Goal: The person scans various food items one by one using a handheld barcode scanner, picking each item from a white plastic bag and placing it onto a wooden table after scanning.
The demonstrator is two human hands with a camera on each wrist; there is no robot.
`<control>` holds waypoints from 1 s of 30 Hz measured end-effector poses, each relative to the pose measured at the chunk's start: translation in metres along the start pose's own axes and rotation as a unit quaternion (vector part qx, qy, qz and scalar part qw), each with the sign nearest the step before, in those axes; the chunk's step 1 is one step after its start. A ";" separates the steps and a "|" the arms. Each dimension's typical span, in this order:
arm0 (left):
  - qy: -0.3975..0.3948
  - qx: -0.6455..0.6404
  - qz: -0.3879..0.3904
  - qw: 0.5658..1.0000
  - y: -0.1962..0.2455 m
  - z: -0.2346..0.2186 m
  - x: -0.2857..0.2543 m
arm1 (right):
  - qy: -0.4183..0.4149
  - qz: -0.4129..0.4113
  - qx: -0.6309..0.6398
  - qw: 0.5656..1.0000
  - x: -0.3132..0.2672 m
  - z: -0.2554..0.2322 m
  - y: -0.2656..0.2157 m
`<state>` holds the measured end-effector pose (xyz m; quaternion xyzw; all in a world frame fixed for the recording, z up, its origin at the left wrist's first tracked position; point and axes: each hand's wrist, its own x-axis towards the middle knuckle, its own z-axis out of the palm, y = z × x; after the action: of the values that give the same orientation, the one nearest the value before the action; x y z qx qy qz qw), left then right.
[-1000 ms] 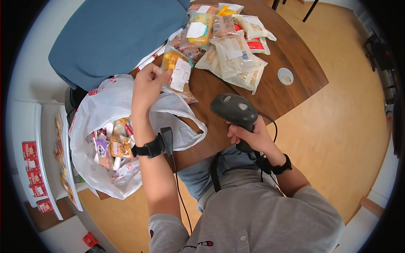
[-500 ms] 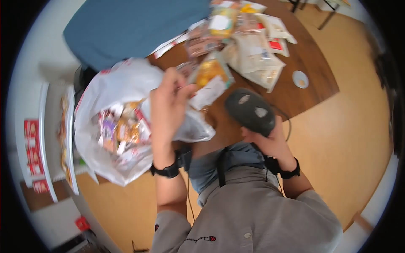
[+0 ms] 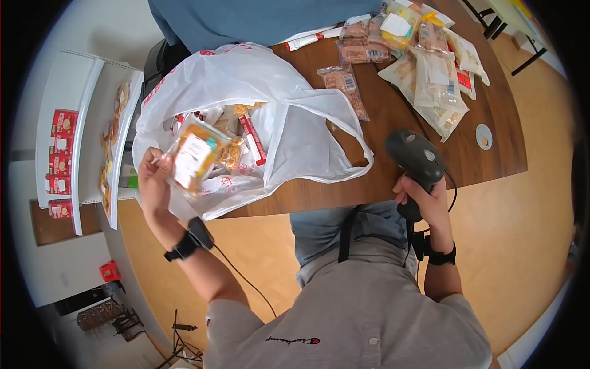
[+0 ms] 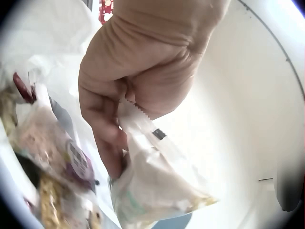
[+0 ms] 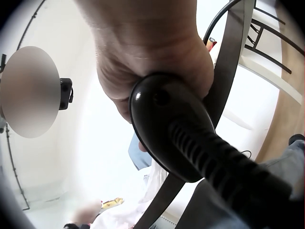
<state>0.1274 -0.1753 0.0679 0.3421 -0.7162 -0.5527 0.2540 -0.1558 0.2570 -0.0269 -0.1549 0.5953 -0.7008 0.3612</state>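
Observation:
In the head view my left hand (image 3: 153,178) pinches a clear snack packet (image 3: 195,157) by its edge, over the mouth of a white plastic bag (image 3: 307,147). The packet has yellow-orange contents and a white label. The left wrist view shows the thumb and fingers (image 4: 107,138) on the packet's crimped end (image 4: 157,167). My right hand (image 3: 427,200) grips a black handheld barcode scanner (image 3: 415,157) near the table's front edge. From the right wrist view the scanner's handle base (image 5: 167,124) and coiled cable show, and most of that hand's fingers are hidden.
Several snack packets lie inside the bag, among them a red-and-white stick (image 3: 252,140). A pile of packets (image 3: 436,80) covers the table's far right, with a brown packet (image 3: 344,89) nearer. A blue chair back (image 3: 258,21) stands behind; shelves with red boxes (image 3: 60,157) are at left.
My left hand has carried the snack packet from beside the pile leftward to over the bag's opening. The head view has shifted left. The right hand still holds the scanner.

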 end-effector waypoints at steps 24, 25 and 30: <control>0.020 0.121 0.064 0.990 0.098 0.050 0.109 | 0.028 -0.001 0.041 0.999 0.001 -0.003 0.000; -0.024 0.118 0.054 0.991 0.102 0.063 0.088 | 0.019 -0.008 0.047 0.999 0.001 -0.002 0.001; -0.073 0.197 0.108 0.972 0.109 0.135 -0.002 | 0.021 0.014 0.028 0.999 0.002 -0.002 -0.003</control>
<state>0.0057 -0.0741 0.1382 0.2650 -0.8601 -0.3936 0.1872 -0.1596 0.2568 -0.0249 -0.1216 0.5851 -0.7150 0.3629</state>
